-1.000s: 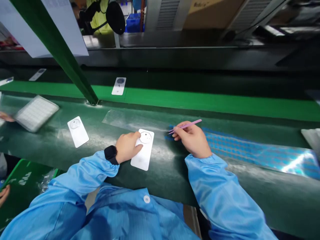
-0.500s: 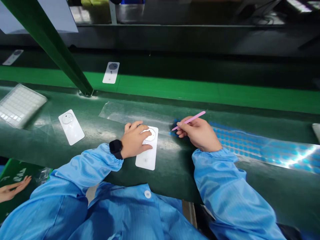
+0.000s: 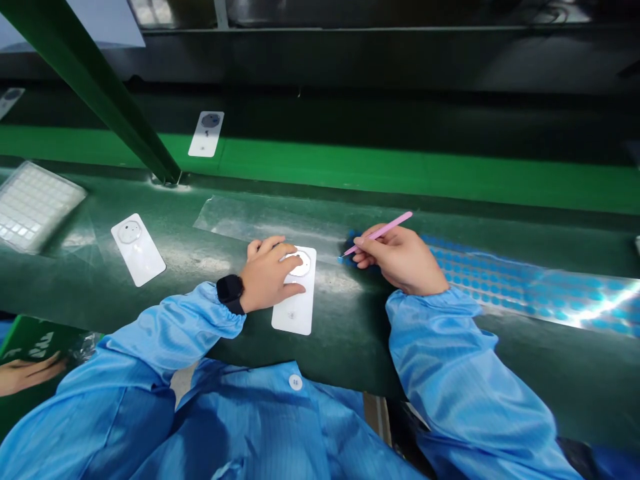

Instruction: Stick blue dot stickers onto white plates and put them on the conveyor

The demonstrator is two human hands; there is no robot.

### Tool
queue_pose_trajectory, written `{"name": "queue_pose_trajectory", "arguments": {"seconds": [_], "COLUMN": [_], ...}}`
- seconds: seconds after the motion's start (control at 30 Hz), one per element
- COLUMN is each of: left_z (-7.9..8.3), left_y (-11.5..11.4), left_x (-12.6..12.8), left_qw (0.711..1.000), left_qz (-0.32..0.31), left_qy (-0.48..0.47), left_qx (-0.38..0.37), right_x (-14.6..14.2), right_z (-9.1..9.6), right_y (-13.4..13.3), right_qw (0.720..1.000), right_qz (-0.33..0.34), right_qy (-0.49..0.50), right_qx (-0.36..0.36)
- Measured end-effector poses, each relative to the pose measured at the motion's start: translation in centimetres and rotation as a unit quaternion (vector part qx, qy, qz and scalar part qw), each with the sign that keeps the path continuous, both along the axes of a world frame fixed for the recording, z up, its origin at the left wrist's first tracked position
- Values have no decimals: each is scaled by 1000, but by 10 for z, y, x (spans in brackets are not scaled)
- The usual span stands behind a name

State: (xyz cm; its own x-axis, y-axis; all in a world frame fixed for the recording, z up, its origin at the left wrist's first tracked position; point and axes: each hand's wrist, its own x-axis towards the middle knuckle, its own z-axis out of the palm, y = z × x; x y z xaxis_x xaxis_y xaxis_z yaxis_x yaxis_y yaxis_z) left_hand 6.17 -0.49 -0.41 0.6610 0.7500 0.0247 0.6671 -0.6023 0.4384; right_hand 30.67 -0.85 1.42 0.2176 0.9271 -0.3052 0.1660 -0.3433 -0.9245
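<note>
My left hand [image 3: 269, 272] lies on a white rectangular plate [image 3: 297, 297] with a round cutout near its top; the thumb and fingers press on it and hold it to the dark green bench [image 3: 350, 333]. My right hand [image 3: 400, 259] pinches pink tweezers [image 3: 379, 233] like a pen. Their tip points down-left at the near end of a shiny strip of blue round stickers [image 3: 525, 287], just right of the plate.
A second white plate [image 3: 137, 249] lies to the left, and a third white plate [image 3: 206, 133] on the bright green conveyor belt [image 3: 400, 177] behind. A white gridded tray [image 3: 33, 205] sits far left. A green slanted post [image 3: 105, 100] stands at the bench's back. Another person's hand [image 3: 25, 373] shows at lower left.
The view has tilted down. My left hand slid up over the plate's round cutout. My right hand with the tweezers stayed at the end of the sticker strip.
</note>
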Motion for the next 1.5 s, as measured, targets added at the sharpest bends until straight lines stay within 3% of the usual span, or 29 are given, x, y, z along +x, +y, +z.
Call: {"name": "queue_pose_trajectory", "arguments": {"seconds": [0.33, 0.47, 0.7, 0.93, 1.5], "left_z": [-2, -2, -3, -2, -2], "left_y": [-3, -4, -3, -3, -3], "left_x": [1, 2, 3, 2, 2], "left_qw": [999, 999, 998, 997, 997], "left_qz": [-8, -17, -31, -68, -67], "left_qy": [-9, -11, -21, -26, -27], "left_qx": [35, 47, 43, 39, 34], "right_x": [6, -8, -41, -42, -42], "right_z": [8, 17, 13, 7, 4], "right_y": [-3, -13, -14, -11, -15], "right_qw": [995, 992, 998, 998, 996], "right_qz": [8, -14, 30, 68, 76], "right_qy": [95, 116, 47, -3, -42], "right_qx": [15, 44, 16, -10, -7]}}
